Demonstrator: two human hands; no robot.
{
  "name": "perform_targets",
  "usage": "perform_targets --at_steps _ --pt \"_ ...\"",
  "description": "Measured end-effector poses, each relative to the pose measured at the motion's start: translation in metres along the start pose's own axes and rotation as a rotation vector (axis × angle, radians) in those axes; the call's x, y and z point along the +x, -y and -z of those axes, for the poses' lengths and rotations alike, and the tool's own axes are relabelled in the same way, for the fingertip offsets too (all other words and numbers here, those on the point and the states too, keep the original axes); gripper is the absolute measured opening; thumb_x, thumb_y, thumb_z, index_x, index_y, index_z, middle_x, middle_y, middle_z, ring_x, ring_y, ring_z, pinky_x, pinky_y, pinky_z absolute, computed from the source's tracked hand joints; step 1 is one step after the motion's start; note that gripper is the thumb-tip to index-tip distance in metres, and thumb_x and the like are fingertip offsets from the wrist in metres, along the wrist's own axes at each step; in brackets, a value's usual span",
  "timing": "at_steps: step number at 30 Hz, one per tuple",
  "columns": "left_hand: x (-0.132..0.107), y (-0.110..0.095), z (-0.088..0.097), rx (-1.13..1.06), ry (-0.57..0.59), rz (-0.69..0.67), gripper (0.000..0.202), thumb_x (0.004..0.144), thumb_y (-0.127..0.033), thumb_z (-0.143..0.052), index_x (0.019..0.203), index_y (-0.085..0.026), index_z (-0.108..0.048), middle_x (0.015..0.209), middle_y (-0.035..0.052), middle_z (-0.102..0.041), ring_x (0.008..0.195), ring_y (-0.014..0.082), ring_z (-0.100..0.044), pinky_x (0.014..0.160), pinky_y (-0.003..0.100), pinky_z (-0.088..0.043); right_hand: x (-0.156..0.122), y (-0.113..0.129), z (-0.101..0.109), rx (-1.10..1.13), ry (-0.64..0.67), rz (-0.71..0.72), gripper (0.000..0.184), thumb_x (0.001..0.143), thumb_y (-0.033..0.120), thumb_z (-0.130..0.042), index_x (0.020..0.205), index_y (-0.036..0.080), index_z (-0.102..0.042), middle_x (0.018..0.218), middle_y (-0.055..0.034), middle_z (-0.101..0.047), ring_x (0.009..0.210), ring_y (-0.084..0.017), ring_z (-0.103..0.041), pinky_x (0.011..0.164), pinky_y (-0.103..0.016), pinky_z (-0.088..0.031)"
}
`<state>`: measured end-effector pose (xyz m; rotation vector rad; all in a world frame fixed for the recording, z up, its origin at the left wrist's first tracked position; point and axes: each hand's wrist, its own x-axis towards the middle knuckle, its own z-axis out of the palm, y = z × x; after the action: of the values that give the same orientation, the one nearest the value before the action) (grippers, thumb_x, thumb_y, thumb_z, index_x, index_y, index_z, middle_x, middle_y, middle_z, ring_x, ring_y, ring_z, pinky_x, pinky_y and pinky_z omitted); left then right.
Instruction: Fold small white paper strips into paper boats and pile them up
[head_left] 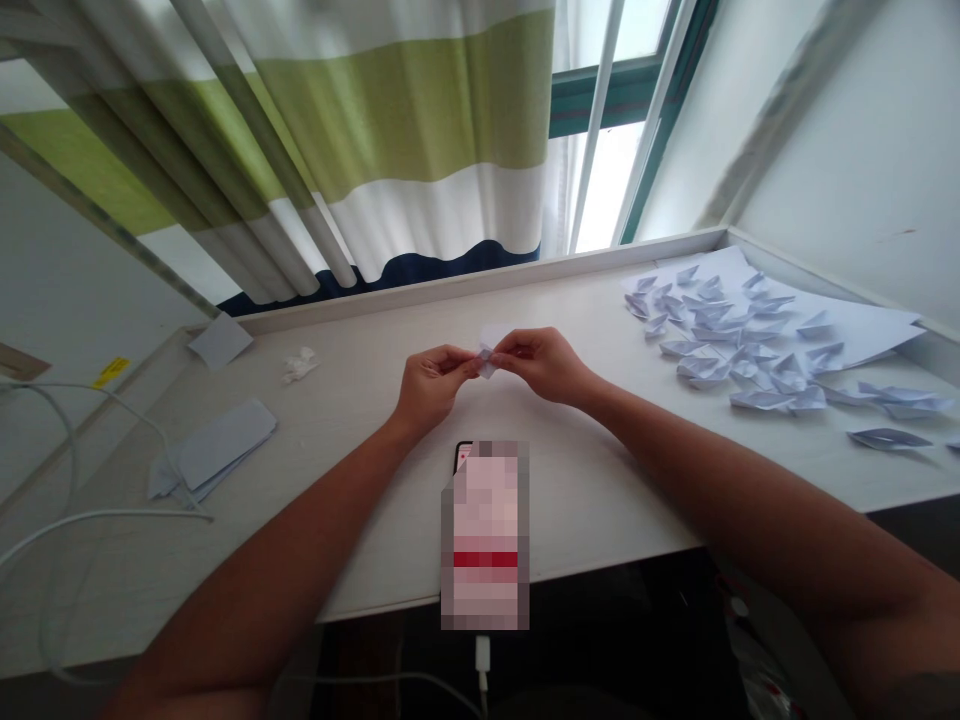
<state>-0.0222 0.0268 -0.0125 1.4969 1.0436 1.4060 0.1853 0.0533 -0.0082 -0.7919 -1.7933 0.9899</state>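
A small folded piece of white paper point(489, 352) hangs just above the white desk point(360, 470), pinched from both sides. My left hand point(433, 380) grips its left end with curled fingers. My right hand point(541, 362) grips its right end the same way. Both forearms reach in from the lower corners. A phone point(486, 535) lies on the desk just below my hands, its screen blurred out.
Several folded paper boats point(720, 340) lie on white sheets at the right. Cut paper strips point(214, 450), a paper square point(220, 340) and a crumpled scrap point(298, 365) lie at the left. A white cable point(90, 515) loops over the left edge. Striped curtain and window stand behind.
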Motion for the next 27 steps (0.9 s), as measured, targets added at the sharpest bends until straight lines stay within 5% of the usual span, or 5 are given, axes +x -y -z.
perform_targets --at_steps 11,20,24,27 --pt "-0.003 -0.005 -0.006 -0.072 -0.029 0.133 0.056 0.066 -0.046 -0.103 0.109 -0.017 -0.082 0.085 0.0074 -0.086 0.075 0.0203 -0.078 0.082 0.038 -0.064 0.003 -0.008 -0.007 0.291 -0.128 -0.101 0.059 0.060 0.061 -0.103 0.089 0.020 -0.074 0.081 -0.0026 -0.077 0.077 -0.019 -0.074 0.077 -0.038 -0.064" --pt "-0.003 -0.013 -0.004 -0.148 -0.022 0.255 0.066 0.059 -0.038 -0.107 0.115 -0.015 -0.080 0.089 0.0092 -0.086 0.081 0.0220 -0.080 0.094 0.044 -0.061 0.002 -0.004 -0.006 0.189 -0.069 -0.010 0.055 0.071 0.065 -0.097 0.093 0.020 -0.075 0.080 -0.0027 -0.075 0.075 -0.018 -0.071 0.074 -0.036 -0.061" --pt "-0.003 -0.011 -0.004 -0.133 -0.021 0.201 0.060 0.061 -0.042 -0.106 0.110 -0.017 -0.083 0.091 0.0091 -0.087 0.085 0.0240 -0.081 0.095 0.045 -0.063 0.001 -0.002 -0.005 0.150 -0.061 -0.029 0.055 0.075 0.067 -0.093 0.095 0.019 -0.079 0.088 -0.0057 -0.079 0.081 -0.020 -0.073 0.080 -0.038 -0.062" --pt "-0.004 -0.010 -0.005 -0.098 -0.006 0.108 0.045 0.067 -0.043 -0.103 0.101 -0.018 -0.085 0.094 0.0091 -0.087 0.091 0.0257 -0.082 0.097 0.046 -0.064 -0.002 0.000 -0.004 0.046 -0.043 -0.026 0.049 0.082 0.066 -0.088 0.093 0.019 -0.083 0.078 -0.0033 -0.077 0.071 -0.016 -0.068 0.068 -0.033 -0.057"
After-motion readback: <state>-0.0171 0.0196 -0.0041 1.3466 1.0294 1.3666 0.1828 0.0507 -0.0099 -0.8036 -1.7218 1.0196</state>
